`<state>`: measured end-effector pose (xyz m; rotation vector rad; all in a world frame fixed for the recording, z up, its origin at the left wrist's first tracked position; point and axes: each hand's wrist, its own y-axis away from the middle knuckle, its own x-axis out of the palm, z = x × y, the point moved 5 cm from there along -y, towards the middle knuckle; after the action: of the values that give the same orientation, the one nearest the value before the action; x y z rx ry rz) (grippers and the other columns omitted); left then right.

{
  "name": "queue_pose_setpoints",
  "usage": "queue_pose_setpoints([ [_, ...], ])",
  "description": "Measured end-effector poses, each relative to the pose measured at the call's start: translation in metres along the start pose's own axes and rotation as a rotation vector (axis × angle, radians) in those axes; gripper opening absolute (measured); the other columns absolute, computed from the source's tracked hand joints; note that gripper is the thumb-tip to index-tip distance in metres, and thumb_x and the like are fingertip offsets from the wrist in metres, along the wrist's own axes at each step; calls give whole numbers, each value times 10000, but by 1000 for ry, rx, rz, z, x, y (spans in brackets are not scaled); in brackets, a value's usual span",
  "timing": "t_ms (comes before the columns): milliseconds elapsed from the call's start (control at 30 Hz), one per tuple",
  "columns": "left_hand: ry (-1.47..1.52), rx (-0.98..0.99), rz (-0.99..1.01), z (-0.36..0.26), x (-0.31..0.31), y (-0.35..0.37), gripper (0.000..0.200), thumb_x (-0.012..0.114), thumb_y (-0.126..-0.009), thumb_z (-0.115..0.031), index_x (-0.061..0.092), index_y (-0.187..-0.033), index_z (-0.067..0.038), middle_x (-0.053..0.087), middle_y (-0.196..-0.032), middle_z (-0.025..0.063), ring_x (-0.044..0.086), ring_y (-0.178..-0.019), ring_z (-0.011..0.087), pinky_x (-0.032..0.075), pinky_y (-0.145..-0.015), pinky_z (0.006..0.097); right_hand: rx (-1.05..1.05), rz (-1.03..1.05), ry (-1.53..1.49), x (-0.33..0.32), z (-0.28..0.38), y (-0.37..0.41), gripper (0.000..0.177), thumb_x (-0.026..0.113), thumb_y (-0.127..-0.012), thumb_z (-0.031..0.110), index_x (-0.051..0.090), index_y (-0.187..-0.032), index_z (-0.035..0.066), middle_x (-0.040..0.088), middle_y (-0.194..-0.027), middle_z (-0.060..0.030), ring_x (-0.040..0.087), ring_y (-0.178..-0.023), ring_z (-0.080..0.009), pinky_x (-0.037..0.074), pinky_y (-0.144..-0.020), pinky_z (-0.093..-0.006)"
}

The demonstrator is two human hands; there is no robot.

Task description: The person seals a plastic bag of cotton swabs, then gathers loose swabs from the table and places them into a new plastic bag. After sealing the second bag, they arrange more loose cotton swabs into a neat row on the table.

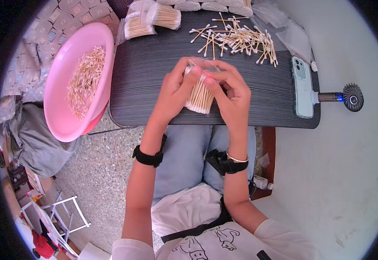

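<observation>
Between my two hands, just over the near part of the dark table, is a clear zip bag of cotton swabs (200, 99). The swabs lie side by side in it, white tips toward me. My left hand (177, 89) grips the bag's left side, its thumb near the reddish zip strip at the top. From the other side my right hand (232, 89) holds the bag, thumb pressed on the same strip. Fingers behind the bag are partly hidden. Beyond my hands a loose heap of cotton swabs (245, 39) is spread on the table.
A pink basin (52, 99) with many loose swabs stands left of the table (141, 86). Filled swab bags (165, 16) lie at the back left. A phone (302, 86) with a small fan (353, 97) attached rests at the right edge, near the wall.
</observation>
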<state>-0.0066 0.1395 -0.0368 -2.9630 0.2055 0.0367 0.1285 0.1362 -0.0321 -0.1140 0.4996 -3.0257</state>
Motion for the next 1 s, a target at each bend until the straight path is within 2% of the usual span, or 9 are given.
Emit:
queue_pose_setpoints([
  [67,-6,2,-14,-3,0,0,330,429,-987,-303,474,-1177,-37,600,-1001,57,554,-915,112,438,-815,257,-24,-13,-1,0,3,-1,172,671,-802,63,667,-959,-8,627,-1063,-104,584,-983,-163,456,-830,-273],
  [133,-11,46,-118,-8,-2,1,333,483,-970,-305,461,-1186,-52,640,-903,52,570,-830,91,458,-713,244,-99,-66,-22,-3,3,-1,226,666,-815,59,633,-1028,-11,615,-1091,-111,570,-1022,-169,441,-875,-280],
  [233,100,28,-62,-3,0,4,362,517,-957,-230,407,-1255,-56,640,-960,67,591,-900,124,479,-764,263,-65,-161,-186,-2,8,-3,373,657,-834,51,524,-1177,-10,594,-1133,-128,554,-1057,-176,422,-926,-291],
  [367,75,283,-153,-13,4,0,402,577,-914,-139,416,-1274,-56,622,-1071,90,598,-958,148,497,-803,278,46,-184,-290,-6,2,-2,586,655,-844,45,339,-1336,3,565,-1171,-152,554,-1056,-183,421,-943,-298],
  [433,97,309,-204,-17,4,1,383,603,-895,-126,473,-1246,-45,605,-1144,101,597,-978,154,502,-814,278,46,-144,-278,-4,-1,-1,573,650,-852,50,346,-1336,5,564,-1178,-148,544,-1068,-171,421,-940,-288],
  [533,3,260,-36,-11,3,-1,268,621,-880,-112,597,-1129,-16,614,-1169,106,599,-955,128,502,-783,249,73,-129,-284,-4,-2,-2,558,648,-856,52,361,-1331,3,570,-1168,-138,543,-1062,-160,425,-928,-276],
  [633,39,98,-94,-5,-2,1,181,623,-875,-91,667,-1028,-6,627,-1165,111,600,-935,101,499,-764,230,122,-119,-279,-3,-2,-3,537,649,-855,52,383,-1318,-2,579,-1150,-127,549,-1043,-151,428,-918,-267],
  [933,172,86,-109,-8,-1,1,204,623,-860,-34,627,-1056,21,585,-1232,149,587,-996,111,504,-828,251,142,-102,-278,-3,-4,-4,547,663,-837,45,386,-1306,-8,556,-1164,-143,546,-1055,-171,432,-930,-277],
  [1000,269,103,-140,-15,1,0,185,618,-862,-29,607,-1039,25,544,-1266,197,571,-1070,174,473,-888,281,121,-110,-318,-1,-2,-4,551,662,-839,46,380,-1309,-8,548,-1175,-146,542,-1067,-174,429,-938,-279],
])
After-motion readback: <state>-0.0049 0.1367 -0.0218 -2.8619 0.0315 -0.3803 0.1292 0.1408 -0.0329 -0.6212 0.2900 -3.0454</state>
